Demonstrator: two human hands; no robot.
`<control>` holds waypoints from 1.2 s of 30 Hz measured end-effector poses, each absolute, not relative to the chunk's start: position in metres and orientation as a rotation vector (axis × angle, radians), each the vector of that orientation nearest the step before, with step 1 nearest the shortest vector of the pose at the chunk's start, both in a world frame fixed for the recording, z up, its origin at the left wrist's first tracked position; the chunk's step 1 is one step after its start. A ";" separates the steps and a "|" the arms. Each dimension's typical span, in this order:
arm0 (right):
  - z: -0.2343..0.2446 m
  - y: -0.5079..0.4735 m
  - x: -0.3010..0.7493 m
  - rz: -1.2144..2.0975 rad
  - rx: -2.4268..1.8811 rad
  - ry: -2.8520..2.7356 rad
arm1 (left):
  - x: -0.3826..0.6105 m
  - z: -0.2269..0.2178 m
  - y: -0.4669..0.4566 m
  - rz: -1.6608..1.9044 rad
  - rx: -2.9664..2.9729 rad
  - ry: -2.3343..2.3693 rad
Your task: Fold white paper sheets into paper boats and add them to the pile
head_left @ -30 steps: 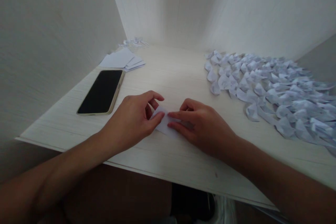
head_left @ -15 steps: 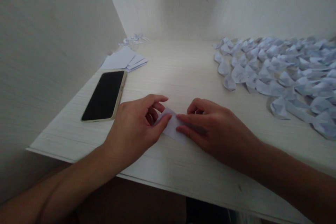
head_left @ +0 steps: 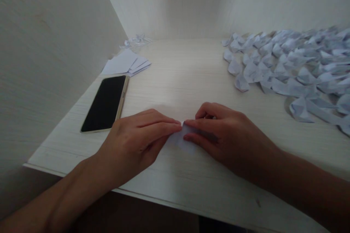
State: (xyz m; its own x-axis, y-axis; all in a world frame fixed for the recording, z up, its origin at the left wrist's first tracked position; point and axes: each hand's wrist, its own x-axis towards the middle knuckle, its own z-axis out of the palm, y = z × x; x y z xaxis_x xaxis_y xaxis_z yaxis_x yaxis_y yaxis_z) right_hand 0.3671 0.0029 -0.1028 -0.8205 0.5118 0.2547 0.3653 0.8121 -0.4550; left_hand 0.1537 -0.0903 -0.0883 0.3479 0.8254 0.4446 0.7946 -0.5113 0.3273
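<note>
A small piece of white paper [head_left: 186, 145] lies on the table between my two hands, partly covered by my fingers. From the left, my left hand [head_left: 144, 134] has its fingers closed together, with the fingertips on the paper's upper edge. My right hand [head_left: 218, 127] holds the paper from the right, forefinger at its top corner and thumb lower down, the other fingers curled in. The fingertips of both hands almost meet. How the paper is folded beneath them is hidden.
A phone [head_left: 105, 103] with a dark screen lies left of my left hand. Behind it is a stack of white paper sheets [head_left: 121, 62], then thin paper scraps [head_left: 138, 40] by the wall. Many folded paper pieces [head_left: 253, 71] spread over the right side of the table [head_left: 175, 76].
My left hand has turned over the paper, its fingers now closed and flat where thumb and forefinger were apart. My right hand stays at the paper's right side. The view has shifted slightly.
</note>
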 end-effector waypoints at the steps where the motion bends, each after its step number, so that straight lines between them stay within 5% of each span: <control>1: -0.103 0.003 0.367 0.557 -0.658 -2.629 | 0.153 -0.088 -0.091 0.872 2.547 1.502; 36: -0.103 -0.005 0.365 0.319 -0.647 -2.734 | 0.152 -0.094 -0.091 0.705 2.499 1.535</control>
